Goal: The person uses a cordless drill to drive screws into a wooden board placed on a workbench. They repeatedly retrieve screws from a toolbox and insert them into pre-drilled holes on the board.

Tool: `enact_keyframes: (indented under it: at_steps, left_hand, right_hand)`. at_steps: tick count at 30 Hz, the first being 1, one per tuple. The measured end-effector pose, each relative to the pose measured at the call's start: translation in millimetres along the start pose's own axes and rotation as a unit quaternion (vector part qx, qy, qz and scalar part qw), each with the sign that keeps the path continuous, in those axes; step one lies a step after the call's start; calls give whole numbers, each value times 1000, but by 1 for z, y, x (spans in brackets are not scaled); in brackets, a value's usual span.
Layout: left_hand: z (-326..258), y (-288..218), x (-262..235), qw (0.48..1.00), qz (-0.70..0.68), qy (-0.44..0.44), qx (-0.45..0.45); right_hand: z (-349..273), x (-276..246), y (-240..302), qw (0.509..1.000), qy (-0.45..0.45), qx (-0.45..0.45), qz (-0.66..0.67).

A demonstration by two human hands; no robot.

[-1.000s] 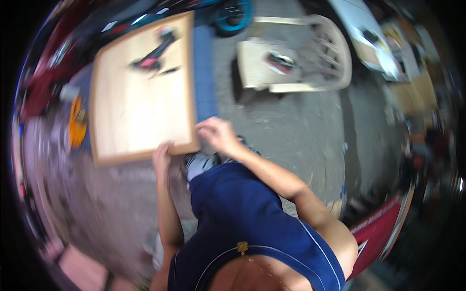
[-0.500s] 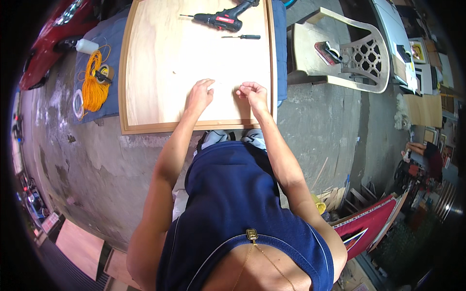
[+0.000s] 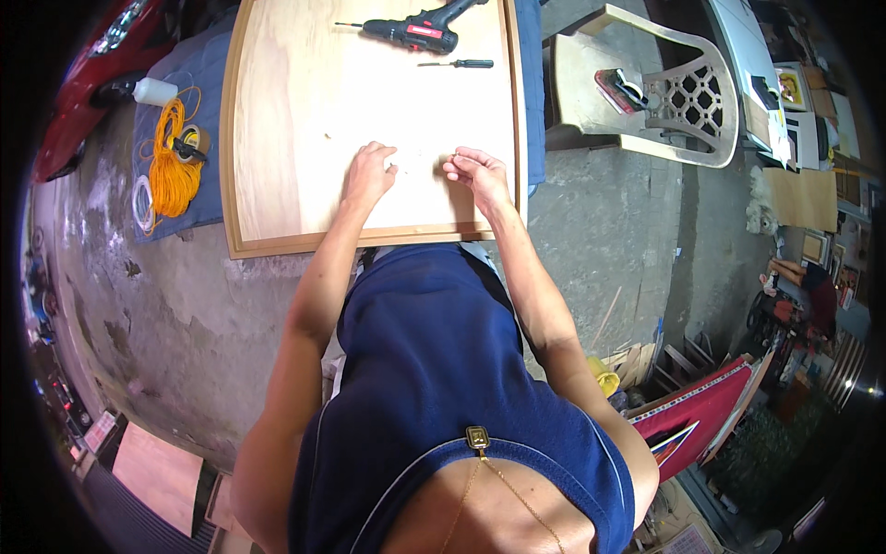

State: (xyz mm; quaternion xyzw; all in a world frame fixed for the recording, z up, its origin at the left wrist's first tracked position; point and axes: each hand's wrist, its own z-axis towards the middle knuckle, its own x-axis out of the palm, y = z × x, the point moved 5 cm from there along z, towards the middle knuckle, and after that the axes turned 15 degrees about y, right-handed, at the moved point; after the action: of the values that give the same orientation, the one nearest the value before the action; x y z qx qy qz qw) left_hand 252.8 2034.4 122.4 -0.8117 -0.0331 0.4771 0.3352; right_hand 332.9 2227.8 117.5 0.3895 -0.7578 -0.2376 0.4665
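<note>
"Near the middle of the frame, what are the fingers doing?"

"The left hand (image 3: 371, 174) curls loosely, forefinger and thumb apart; I can't tell whether its folded fingers hold anything. The right hand (image 3: 484, 177) brings thumb and fingertips together, and I can't tell if something small is pinched there."

"Beneath them?"

"A pale wood panel (image 3: 295, 120) with a brown rim (image 3: 277, 247), at upper centre. Its sides run up and down the frame; the top is cut off, so I can't tell its long axis."

"And on it?"

"A screwdriver (image 3: 471, 64) lies crosswise, tip left. Above it, a black drill (image 3: 395, 33) points its bit left."

"Any writing?"

"The drill's red label (image 3: 426, 31) bears pale marks, too small to read."
</note>
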Motion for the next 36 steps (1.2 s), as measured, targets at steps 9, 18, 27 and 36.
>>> enact_keyframes:
  at_steps: [9,18,27,36]
  left_hand:
    - [-2,14,12,1000,-5,-27,10]
    - [-18,-71,0,871,-480,-27,106]
    - [-55,-118,-27,833,-533,-45,142]
    - [-67,-143,-44,829,-522,-39,199]
  right_hand:
    - [0,9,19,999,48,9,20]
    - [-14,33,43,990,134,-34,-14]
    - [-37,51,60,969,229,-91,1]
    - [-52,65,63,908,327,25,259]
